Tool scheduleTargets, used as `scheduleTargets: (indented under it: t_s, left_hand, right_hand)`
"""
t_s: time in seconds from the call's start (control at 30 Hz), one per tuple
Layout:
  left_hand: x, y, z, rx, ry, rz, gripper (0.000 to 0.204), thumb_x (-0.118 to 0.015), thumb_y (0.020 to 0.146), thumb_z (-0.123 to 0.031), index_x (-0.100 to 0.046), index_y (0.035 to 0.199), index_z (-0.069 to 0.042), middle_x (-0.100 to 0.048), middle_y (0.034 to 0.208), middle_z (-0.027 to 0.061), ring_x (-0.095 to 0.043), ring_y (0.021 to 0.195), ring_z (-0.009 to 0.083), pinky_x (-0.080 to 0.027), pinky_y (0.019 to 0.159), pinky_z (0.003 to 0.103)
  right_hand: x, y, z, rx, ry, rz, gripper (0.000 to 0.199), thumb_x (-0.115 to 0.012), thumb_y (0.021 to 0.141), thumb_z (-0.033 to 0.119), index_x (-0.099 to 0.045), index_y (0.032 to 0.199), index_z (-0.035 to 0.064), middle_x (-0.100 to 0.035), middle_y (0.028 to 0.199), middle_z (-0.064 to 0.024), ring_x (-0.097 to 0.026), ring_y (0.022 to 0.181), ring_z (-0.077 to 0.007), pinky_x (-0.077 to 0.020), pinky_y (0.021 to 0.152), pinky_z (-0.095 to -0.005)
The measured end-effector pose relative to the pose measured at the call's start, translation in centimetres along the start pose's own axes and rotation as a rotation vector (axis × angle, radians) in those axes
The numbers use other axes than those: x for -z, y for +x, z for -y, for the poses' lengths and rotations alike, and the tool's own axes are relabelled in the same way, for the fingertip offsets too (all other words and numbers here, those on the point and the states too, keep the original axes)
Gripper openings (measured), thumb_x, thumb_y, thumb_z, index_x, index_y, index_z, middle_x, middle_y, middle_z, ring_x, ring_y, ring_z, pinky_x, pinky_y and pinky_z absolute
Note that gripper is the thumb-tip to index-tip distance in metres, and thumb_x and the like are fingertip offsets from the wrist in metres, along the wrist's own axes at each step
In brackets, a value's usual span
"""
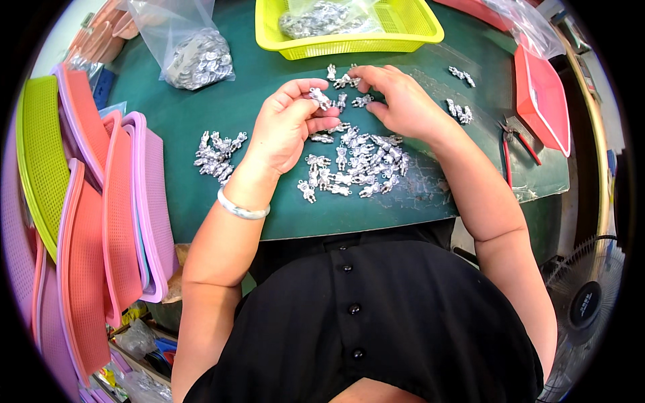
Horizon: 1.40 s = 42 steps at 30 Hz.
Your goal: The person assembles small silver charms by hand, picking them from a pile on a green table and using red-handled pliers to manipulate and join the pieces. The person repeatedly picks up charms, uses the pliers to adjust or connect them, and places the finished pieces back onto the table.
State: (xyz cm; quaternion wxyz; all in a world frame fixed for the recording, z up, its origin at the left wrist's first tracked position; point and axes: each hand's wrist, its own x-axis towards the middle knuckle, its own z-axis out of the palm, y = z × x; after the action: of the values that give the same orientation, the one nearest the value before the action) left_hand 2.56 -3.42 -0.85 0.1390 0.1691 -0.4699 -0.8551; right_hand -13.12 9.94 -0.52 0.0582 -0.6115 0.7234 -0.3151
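Note:
My left hand [290,115], a bracelet on its wrist, pinches a small silver figure-shaped metal charm [320,99] between thumb and fingers. To its right, my right hand [402,101] hovers low with thumb and forefinger apart. Its fingertips are by a few loose charms [345,81], and one more charm [363,101] lies near the thumb; whether they touch is hard to tell. Nearer to me spreads a larger pile of the same charms [363,161]. A smaller heap [216,156] is left of my left forearm.
On the green table [282,218], a yellow-green basket [349,46] and a clear bag of metal pieces [199,59] stand at the back. At right are red-handled pliers [508,151], a red tray [541,101] and small charm groups [459,111]. Stacked baskets [124,215] line the left; a fan [583,302] stands lower right.

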Motion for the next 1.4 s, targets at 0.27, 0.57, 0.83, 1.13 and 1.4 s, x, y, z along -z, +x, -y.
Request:
scheduleTargets:
  t_s: [0.27,0.57,0.83,1.13,1.4]
  left_hand:
    - [-0.1,0.1,0.3,0.032,0.138,-0.075,0.012,-0.051,0.085,-0.009,-0.054,0.095,-0.004,-0.058,0.080,0.0049,-0.054,0.063,0.0104,-0.043,0.054,0.021]
    - [-0.5,-0.3,0.1,0.162,0.162,0.044,0.012,-0.050,0.087,-0.013,-0.053,0.092,-0.002,-0.059,0.070,0.0059,-0.050,0.052,0.0070,-0.037,0.042,0.018]
    - [-0.6,-0.4,-0.2,0.207,-0.052,0.035,0.012,-0.048,0.087,-0.011,-0.051,0.095,-0.002,-0.062,0.078,0.0112,-0.055,0.055,0.0104,-0.039,0.043,0.019]
    - [-0.9,-0.7,-0.4,0.221,-0.042,0.062,0.013,-0.046,0.088,-0.012,-0.046,0.097,-0.002,-0.062,0.080,0.0136,-0.058,0.056,0.0132,-0.044,0.045,0.021]
    - [-0.8,-0.6,-0.2,0.226,-0.077,0.094,0.013,-0.045,0.088,-0.012,-0.046,0.097,-0.003,-0.062,0.081,0.0147,-0.059,0.058,0.0149,-0.045,0.046,0.022]
  right_hand:
    - [0.2,0.2,0.3,-0.133,0.329,0.061,0.045,-0.057,0.070,-0.006,-0.048,0.113,0.0027,-0.053,0.074,-0.0051,-0.052,0.067,-0.0154,-0.0440,0.063,-0.0262]
    - [-0.1,-0.1,1.8,-0.008,0.736,0.054,0.050,-0.053,0.074,-0.010,-0.042,0.121,0.0023,-0.051,0.082,-0.0029,-0.050,0.075,-0.0086,-0.0428,0.068,-0.0222]
    - [0.1,0.3,1.4,-0.103,1.063,0.019,0.051,-0.054,0.077,-0.009,-0.038,0.124,0.0012,-0.054,0.092,-0.0048,-0.053,0.084,-0.0097,-0.0449,0.073,-0.0230]
    - [0.6,0.3,1.4,-0.210,1.036,0.017,0.045,-0.054,0.081,-0.003,-0.040,0.124,0.0021,-0.057,0.089,-0.0042,-0.057,0.076,-0.0102,-0.0460,0.065,-0.0227]
    - [0.7,0.2,1.5,-0.224,1.050,0.008,0.044,-0.054,0.081,-0.003,-0.041,0.122,0.0013,-0.057,0.086,-0.0037,-0.056,0.074,-0.0095,-0.0459,0.064,-0.0221]
